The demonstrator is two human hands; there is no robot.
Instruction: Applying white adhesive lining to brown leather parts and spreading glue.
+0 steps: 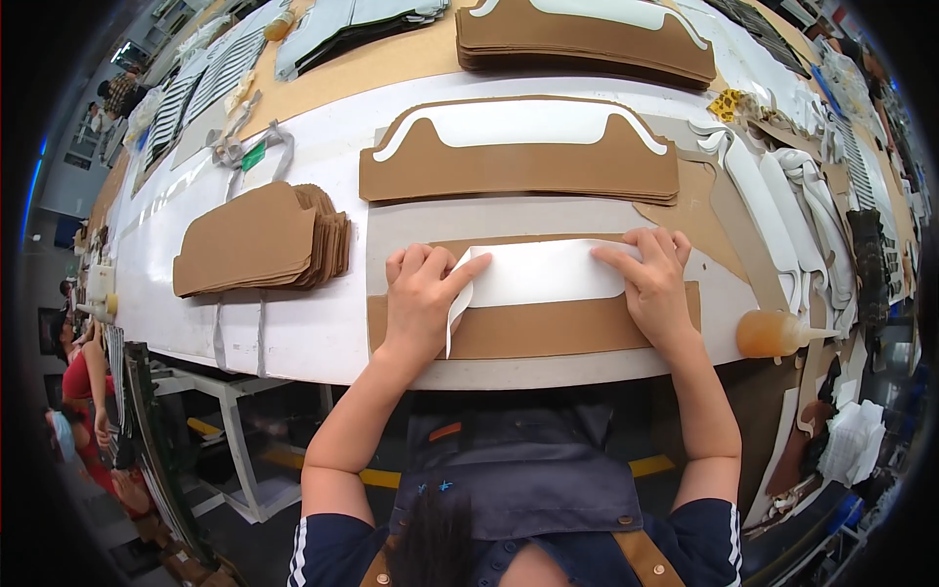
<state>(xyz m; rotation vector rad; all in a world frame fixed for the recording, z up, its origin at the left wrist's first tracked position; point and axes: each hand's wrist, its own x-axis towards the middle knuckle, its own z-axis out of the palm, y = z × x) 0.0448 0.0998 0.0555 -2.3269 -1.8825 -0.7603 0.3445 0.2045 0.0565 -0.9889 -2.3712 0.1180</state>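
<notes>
Your two hands are over the near part of the white-topped counter [161,318], set apart, working at opposite ends of one smooth white sheet piece [543,272]. That piece lies over a long, flat brown board [548,335], directly in front of you.

Left hand [423,293]: fingers bent, thumb reaching right onto the white; you pinch the left end, where a narrow flap stands up off the board. Right hand [658,279]: thumb lying on the right end, fingers curled by the far edge; cannot tell whether they grip underneath.

Just beyond your work, a stack of long brown boards [518,171] carries a white, curved-ended strip [518,122]. Farther off, another brown stack [587,44], also topped with white. To your left, a fanned pile of smaller brown panels [245,243]. To your right, near the counter edge, a translucent squeeze bottle with amber contents [768,335] lies on its side; beyond it, loose long white strips [761,215].
</notes>
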